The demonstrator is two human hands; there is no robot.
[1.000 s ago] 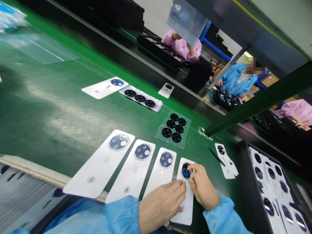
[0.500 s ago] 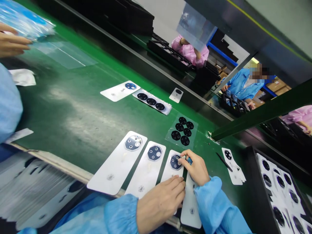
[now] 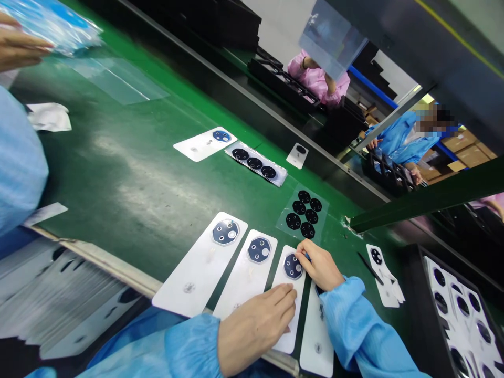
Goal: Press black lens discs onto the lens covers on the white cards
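My left hand [image 3: 258, 331] lies flat, fingers stretched out together, on the third white phone back panel [image 3: 291, 291]. My right hand [image 3: 321, 265] is at the top of that panel, thumb and index finger pinched just beside its dark octagonal camera piece [image 3: 293, 266]. What the pinch holds, if anything, I cannot make out. A bit of blue shows behind these fingers. Under my right wrist runs a fourth white panel [image 3: 317, 341], its top hidden. Two more panels, a middle one [image 3: 246, 273] and a left one [image 3: 200, 265], lie alongside with octagonal pieces.
Beyond lie a clear sheet of black octagonal pieces [image 3: 303, 212], a bagged strip of them [image 3: 255, 164] and another panel [image 3: 205, 144]. A black tray [image 3: 427, 310] of panels stands right, near a black pen-like tool [image 3: 370, 268]. A co-worker's hand [image 3: 21, 47] touches plastic bags at left.
The view has shifted slightly, moving the scene to the right. My right fingertips have moved up off the octagonal piece to its upper edge and curled tighter. My left hand stays on the panel.
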